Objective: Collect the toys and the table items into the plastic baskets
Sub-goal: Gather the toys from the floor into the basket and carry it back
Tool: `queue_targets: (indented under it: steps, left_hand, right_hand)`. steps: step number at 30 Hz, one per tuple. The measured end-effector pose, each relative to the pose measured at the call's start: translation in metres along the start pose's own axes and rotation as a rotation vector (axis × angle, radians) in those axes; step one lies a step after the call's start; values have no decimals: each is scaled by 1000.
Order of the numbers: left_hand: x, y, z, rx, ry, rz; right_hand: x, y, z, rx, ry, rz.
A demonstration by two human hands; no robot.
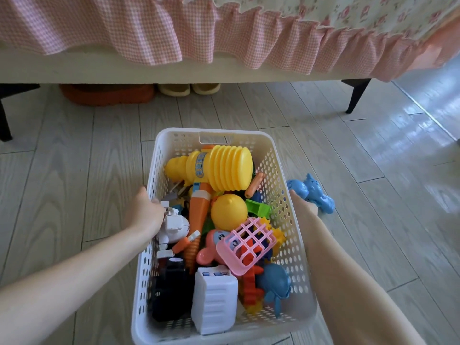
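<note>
A white perforated plastic basket (286, 215) stands on the wooden floor in front of me, filled with several toys. Among them are a yellow squeaky hammer (224, 168), a yellow ball-shaped toy (229, 212), a pink toy cage (249, 242), a white robot (174, 225), a white toy truck (214, 300) and a blue whale (276, 285). My left hand (146, 210) grips the basket's left rim, fingers curled inside. My right hand (302, 205) lies against the outside of the right wall and holds a blue animal toy (313, 192); its fingers are mostly hidden.
A bed with a pink checked frill (224, 38) spans the far side, with a black leg (356, 95) at the right. Under it lie an orange basket (107, 94) and beige slippers (189, 88). Bare wooden floor (74, 158) surrounds the white basket.
</note>
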State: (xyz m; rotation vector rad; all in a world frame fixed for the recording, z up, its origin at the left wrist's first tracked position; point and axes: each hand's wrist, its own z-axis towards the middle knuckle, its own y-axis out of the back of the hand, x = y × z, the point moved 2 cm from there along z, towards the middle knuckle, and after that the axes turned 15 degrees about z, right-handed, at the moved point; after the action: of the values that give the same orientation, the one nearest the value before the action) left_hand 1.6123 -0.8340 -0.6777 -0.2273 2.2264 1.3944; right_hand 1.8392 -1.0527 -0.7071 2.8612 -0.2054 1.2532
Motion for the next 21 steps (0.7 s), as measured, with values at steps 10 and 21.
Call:
queue_targets:
  steps: [10, 21]
  left_hand:
    - [-7, 3, -6, 30, -16, -24]
    - [-8, 24, -15, 182, -77, -63]
  right_hand:
    - [30, 14, -45, 306, -67, 523]
    - [2, 9, -200, 904, 394, -582]
